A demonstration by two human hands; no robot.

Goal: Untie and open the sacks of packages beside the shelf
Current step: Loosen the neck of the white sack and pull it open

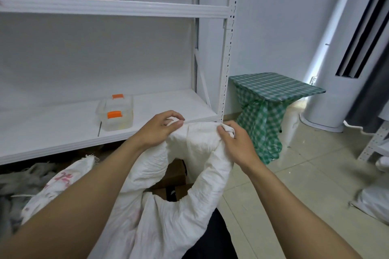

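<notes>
The white shelf (117,9) stands at the left, and the white sack (160,216) sits on the floor just in front of its lower corner. The sack's mouth gapes, showing brown cartons (174,176) inside. The left hand (160,130), fingers curled, pinches the far rim of the sack. The right hand (235,143) grips the same rim close beside it. A clear box (115,115) with orange latches sits on the lower shelf board; what it contains cannot be made out.
</notes>
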